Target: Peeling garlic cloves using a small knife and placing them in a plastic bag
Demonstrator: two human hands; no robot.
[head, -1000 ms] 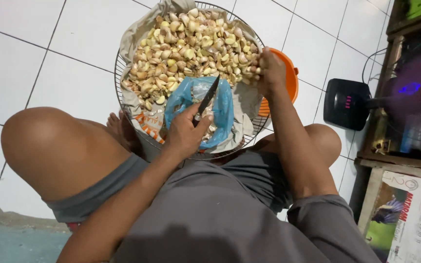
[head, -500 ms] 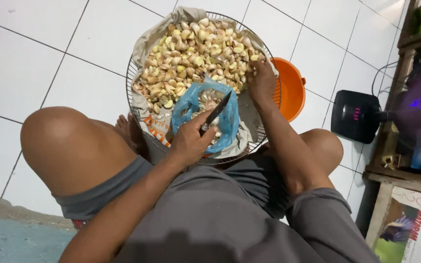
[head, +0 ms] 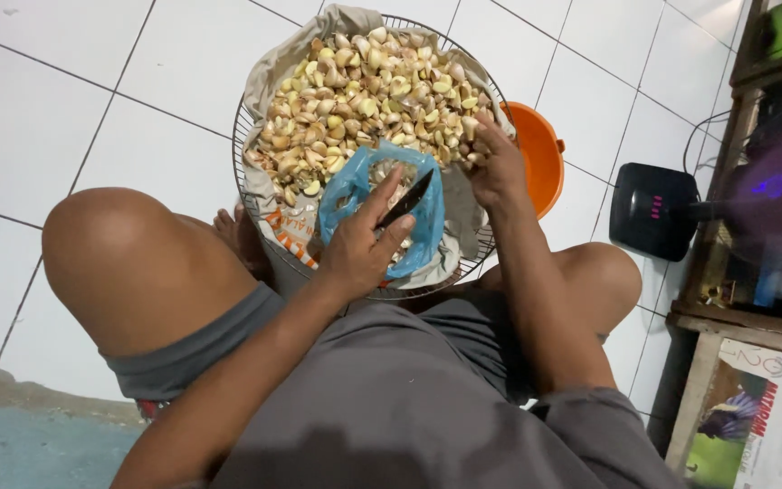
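From my feed, white tiled floor (head: 65, 100) fills most of the view, with a round wire tray (head: 244, 136) sitting on it between the knees. The tray's lined with a sack and heaped with garlic cloves (head: 364, 91). Near its front edge sits a blue plastic bag (head: 348, 195). An orange bowl (head: 540, 154) peeks out behind. Left hand (head: 359, 249) is clamped on a small dark knife (head: 406, 199) over the bag. Right hand (head: 498, 163) rests in the cloves, probably pinching one, hard to tell.
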